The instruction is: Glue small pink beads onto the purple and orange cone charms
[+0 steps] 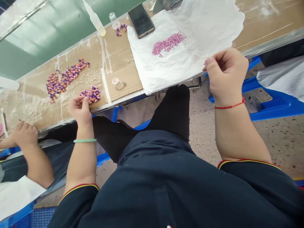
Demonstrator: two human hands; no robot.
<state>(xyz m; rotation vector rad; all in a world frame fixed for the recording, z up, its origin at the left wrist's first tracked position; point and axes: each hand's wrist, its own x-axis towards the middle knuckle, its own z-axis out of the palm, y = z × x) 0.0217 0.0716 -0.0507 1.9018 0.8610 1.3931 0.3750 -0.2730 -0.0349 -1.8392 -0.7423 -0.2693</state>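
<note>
My left hand (80, 109), a green bangle on its wrist, is at the table's front edge beside a small pile of purple and pink pieces (92, 94). Its fingers are curled and the thumb is pressed in; what they hold, if anything, is hidden. My right hand (226, 74), with a red cord bracelet, is closed in a pinch by the edge of a white paper sheet (199, 28). Whether the fingertips grip the sheet or a tiny piece I cannot make out. Many tiny pink grains (168, 43) lie spread on that sheet.
A larger pile of purple and orange pieces (64, 79) lies farther left. A small clear cup (118, 84), a squeeze bottle (97, 22), a second clear cup (114, 19) and a phone (141, 20) stand or lie about. Another person's hand (25, 134) is at left.
</note>
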